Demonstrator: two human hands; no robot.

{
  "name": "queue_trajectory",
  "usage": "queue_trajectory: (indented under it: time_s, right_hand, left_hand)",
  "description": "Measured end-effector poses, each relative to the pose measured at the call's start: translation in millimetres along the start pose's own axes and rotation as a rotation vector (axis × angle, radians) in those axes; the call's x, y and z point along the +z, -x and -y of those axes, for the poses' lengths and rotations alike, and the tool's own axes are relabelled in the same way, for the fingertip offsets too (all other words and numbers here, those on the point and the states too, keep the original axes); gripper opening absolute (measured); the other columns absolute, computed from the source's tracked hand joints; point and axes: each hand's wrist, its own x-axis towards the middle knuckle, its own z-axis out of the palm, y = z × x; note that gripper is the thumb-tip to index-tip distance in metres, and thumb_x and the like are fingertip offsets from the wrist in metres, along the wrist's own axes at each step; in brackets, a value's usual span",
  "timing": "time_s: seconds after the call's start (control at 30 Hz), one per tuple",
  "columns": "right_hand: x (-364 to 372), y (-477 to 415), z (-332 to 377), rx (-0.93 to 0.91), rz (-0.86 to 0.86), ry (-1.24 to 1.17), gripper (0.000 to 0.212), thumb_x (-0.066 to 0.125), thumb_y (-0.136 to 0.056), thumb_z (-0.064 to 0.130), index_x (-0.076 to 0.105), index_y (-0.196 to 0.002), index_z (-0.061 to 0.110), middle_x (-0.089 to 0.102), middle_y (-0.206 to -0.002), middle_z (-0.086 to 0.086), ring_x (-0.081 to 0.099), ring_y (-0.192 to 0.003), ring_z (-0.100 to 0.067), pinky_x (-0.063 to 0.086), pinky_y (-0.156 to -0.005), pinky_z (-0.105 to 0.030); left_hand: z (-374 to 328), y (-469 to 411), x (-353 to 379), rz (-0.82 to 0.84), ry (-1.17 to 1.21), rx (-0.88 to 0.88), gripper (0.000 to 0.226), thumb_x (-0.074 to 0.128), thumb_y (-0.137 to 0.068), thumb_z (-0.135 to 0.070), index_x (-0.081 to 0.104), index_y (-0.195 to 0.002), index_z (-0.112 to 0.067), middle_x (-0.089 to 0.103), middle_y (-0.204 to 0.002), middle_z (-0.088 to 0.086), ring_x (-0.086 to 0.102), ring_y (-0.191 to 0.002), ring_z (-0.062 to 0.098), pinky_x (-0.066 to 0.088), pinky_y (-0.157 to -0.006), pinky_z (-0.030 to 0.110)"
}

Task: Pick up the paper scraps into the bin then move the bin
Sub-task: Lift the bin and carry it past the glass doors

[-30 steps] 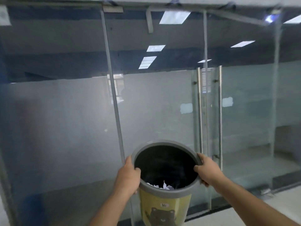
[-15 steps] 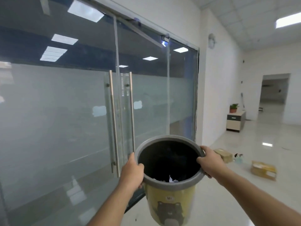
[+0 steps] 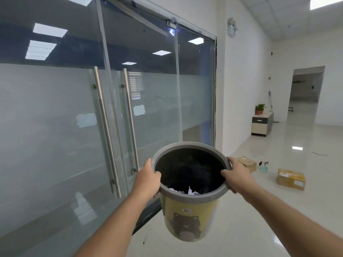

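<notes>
Off the floor, the bin (image 3: 188, 216) with scraps (image 3: 190, 191) stays gripped by my left hand (image 3: 148, 179) and right hand (image 3: 235, 175) as I've turned from the glass doors (image 3: 115, 127) toward the hallway, carrying underway.

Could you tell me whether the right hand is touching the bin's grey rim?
Touching: the head view shows the right hand wrapped over the bin rim.

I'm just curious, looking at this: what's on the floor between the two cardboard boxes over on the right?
In the head view, a small spray bottle stands on the glossy floor between the nearer box and the farther box.
</notes>
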Motion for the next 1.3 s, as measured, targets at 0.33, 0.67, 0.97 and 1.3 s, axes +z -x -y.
queue_trajectory:
  time_s: [0.33,0.67,0.97,1.3]
  right_hand:
    - [18.5,-102.3,-34.9,0.047,-0.016,0.021,0.041,0.048,-0.079,0.006,0.052,-0.116,0.022,0.064,-0.076,-0.013,0.054,-0.045,-0.024,0.040,-0.035,-0.023]
    - [62.7,-227.1,-36.1,0.084,-0.037,0.048,0.047,0.049,-0.082,0.008,0.046,-0.127,0.021,0.065,-0.085,-0.015,0.062,-0.055,-0.027,0.047,-0.041,-0.028]
    - [76.6,-323.5,-80.0,0.117,-0.047,0.067,0.046,0.050,-0.080,0.008,0.047,-0.124,0.021,0.065,-0.086,-0.013,0.064,-0.057,-0.031,0.052,-0.043,-0.033]
    - [59.4,-450.2,-141.9,0.106,-0.037,0.083,0.049,0.050,-0.073,0.012,0.050,-0.120,0.025,0.066,-0.082,-0.003,0.065,-0.062,-0.025,0.050,-0.047,-0.031]
  left_hand:
    - [7.7,-103.7,71.0,0.056,-0.014,0.013,0.052,0.049,-0.098,-0.019,0.033,-0.146,-0.034,0.061,-0.095,0.003,0.065,-0.061,0.017,0.048,-0.039,0.021]
    - [14.3,-245.7,114.6,0.103,-0.012,0.040,0.057,0.049,-0.099,-0.022,0.028,-0.150,-0.035,0.061,-0.089,0.003,0.063,-0.054,0.015,0.043,-0.034,0.015]
    - [7.6,-334.5,183.4,0.172,-0.062,0.060,0.052,0.047,-0.098,-0.017,0.033,-0.147,-0.031,0.064,-0.090,0.006,0.064,-0.054,0.016,0.044,-0.035,0.017]
    - [-22.2,-408.4,277.8,0.173,-0.084,0.032,0.054,0.047,-0.097,-0.018,0.032,-0.148,-0.032,0.067,-0.095,0.008,0.063,-0.057,0.014,0.043,-0.035,0.018]
